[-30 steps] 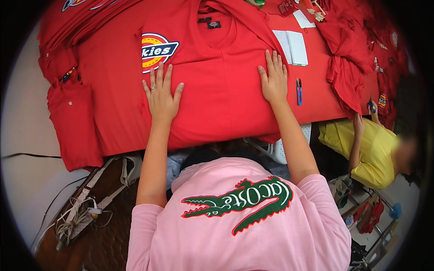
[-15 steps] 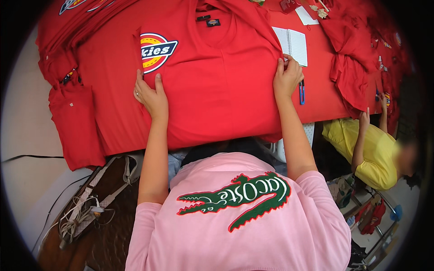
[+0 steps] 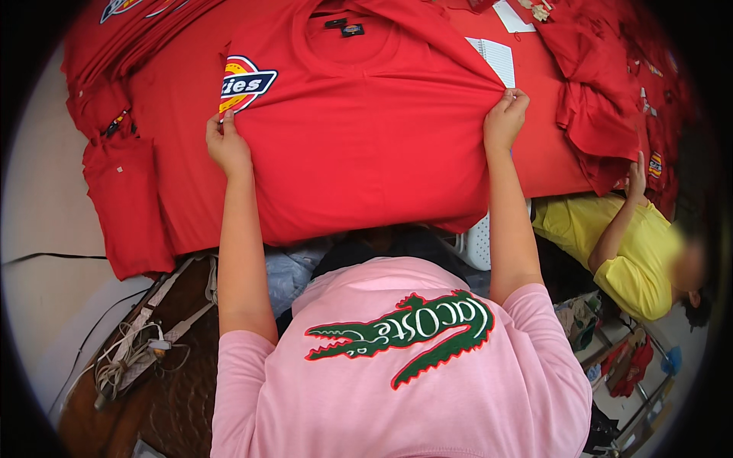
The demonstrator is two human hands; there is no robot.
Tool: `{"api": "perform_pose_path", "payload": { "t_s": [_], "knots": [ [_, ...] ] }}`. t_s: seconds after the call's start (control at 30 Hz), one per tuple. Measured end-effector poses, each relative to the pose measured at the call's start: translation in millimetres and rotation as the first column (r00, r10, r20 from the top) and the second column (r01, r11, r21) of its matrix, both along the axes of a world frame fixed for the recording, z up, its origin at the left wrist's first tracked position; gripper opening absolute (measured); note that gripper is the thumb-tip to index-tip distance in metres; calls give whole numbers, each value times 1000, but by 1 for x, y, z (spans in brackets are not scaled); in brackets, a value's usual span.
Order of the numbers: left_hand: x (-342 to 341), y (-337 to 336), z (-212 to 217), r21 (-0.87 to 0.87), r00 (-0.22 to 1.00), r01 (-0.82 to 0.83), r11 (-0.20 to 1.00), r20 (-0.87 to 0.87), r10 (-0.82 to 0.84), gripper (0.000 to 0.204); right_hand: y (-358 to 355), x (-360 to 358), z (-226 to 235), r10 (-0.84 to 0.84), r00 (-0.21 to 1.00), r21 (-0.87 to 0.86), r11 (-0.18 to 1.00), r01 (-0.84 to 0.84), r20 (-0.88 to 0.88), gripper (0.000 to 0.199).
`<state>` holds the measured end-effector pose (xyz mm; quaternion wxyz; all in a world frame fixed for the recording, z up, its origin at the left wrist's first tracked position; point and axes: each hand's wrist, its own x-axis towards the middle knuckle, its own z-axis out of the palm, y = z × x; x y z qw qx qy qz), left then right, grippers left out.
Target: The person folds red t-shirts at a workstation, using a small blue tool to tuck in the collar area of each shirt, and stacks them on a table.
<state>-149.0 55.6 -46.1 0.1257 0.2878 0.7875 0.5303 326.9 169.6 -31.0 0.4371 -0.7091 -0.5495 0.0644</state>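
Observation:
A red T-shirt (image 3: 366, 145) lies before me on the red-covered table, its round collar with dark neck labels toward the far side. My left hand (image 3: 229, 145) pinches the shirt's left side, just below a printed yellow, red and blue emblem (image 3: 246, 82). My right hand (image 3: 505, 120) pinches the right side, beside a spiral notebook (image 3: 498, 61). Between the two hands the cloth is pulled taut, with creases running toward the right-hand grip. The near part of the shirt hangs over the table's front edge.
Folded red shirts (image 3: 126, 206) hang off the table's left end, with more stacked behind. At the right, a person in yellow (image 3: 603, 229) handles another red garment (image 3: 599, 122). A power strip with tangled cords (image 3: 126, 366) sits on a brown surface at lower left.
Both hands have moved outward, the left also a little farther away, and closed on the shirt's sides. The cloth is now stretched wider, covering the blue pen and part of the notebook.

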Motion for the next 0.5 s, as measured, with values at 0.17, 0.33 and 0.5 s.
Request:
{"api": "perform_pose_path", "payload": {
  "t_s": [0.17, 0.33, 0.5],
  "knots": [
    [-11, 1, -11, -77, 984, -39, 996, -178, 25, 27, 5, -13, 3, 39, 949, -264, 963, 47, 312, 21],
    [-22, -9, -3, -74, 997, 47, 996, 58, -43, 28, 5, -12, 0, 111, 976, -142, 986, -85, 186, 29],
    [-22, -34, 53, 42, 959, 224, 974, 171, -228, 28, -15, 17, 35, 303, 918, -116, 933, -340, -257, 24]
  ]
}}
